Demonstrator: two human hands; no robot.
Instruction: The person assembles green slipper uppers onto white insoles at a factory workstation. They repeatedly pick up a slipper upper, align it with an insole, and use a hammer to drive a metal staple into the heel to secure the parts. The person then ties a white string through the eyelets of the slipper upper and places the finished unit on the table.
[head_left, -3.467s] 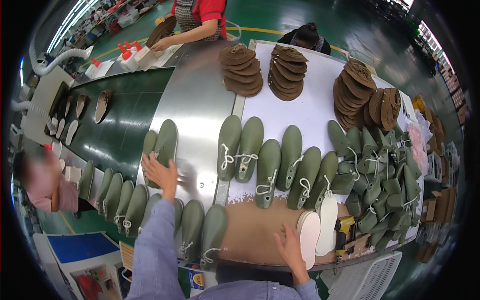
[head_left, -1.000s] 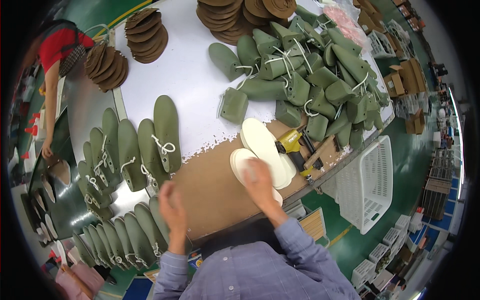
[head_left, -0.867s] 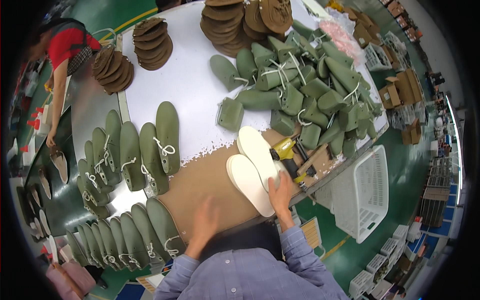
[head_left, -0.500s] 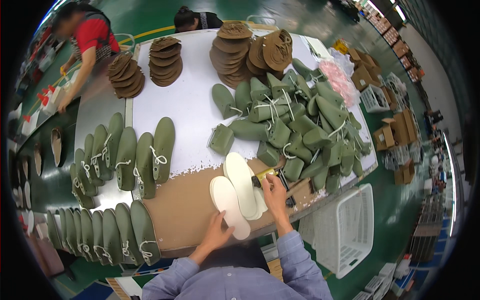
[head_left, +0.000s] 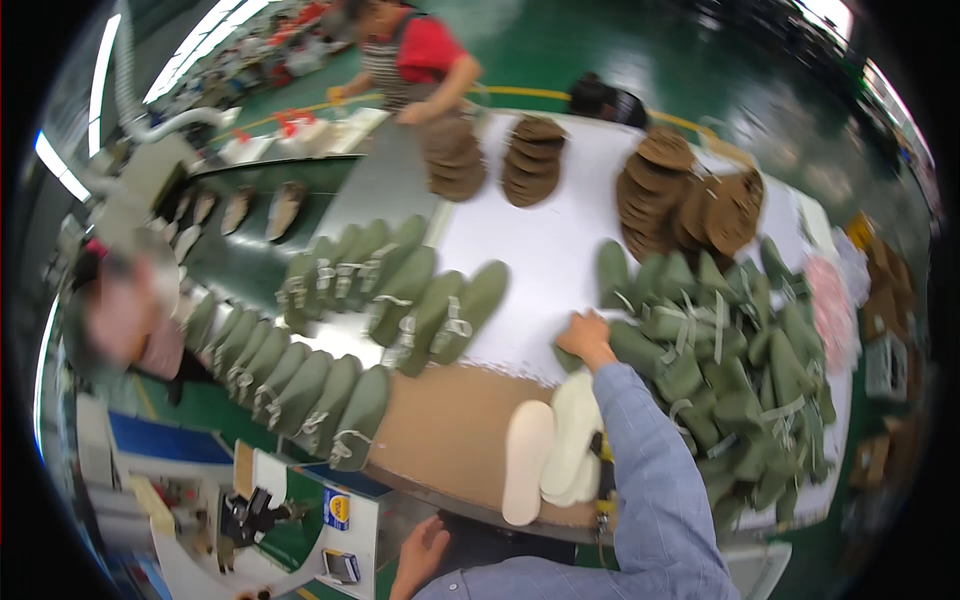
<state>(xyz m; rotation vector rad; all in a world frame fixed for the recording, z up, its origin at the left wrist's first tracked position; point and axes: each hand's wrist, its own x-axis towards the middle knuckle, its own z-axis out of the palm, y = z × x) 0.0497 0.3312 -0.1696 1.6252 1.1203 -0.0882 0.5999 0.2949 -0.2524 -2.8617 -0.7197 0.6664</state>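
Note:
My right hand (head_left: pixel 586 338) reaches across the table, its fingers closed over a green shoe last (head_left: pixel 566 359) at the left edge of a heap. That last is mostly hidden beneath the hand. The heap of green shoe lasts (head_left: pixel 715 385), several with white cords, spreads to the right. My left hand (head_left: pixel 424 546) hangs near my body by the table's front edge, loosely open with nothing seen in it. Between my arms lie a pinkish insole (head_left: pixel 528 460) and a small stack of cream insoles (head_left: pixel 573 425). A yellow tool beside them is largely covered by my right sleeve.
Rows of green lasts (head_left: pixel 310 400) stand at the left. Brown shoe-part stacks (head_left: pixel 533 165) line the far side. A co-worker in red (head_left: pixel 425 55) leans at the far left; another person (head_left: pixel 605 100) is behind the table. A pink plastic bag (head_left: pixel 828 305) sits at the far right.
My right hand has left the yellow tool and moved up to the last. The left hand has let go of the pinkish insole and drawn back. The view has swung left.

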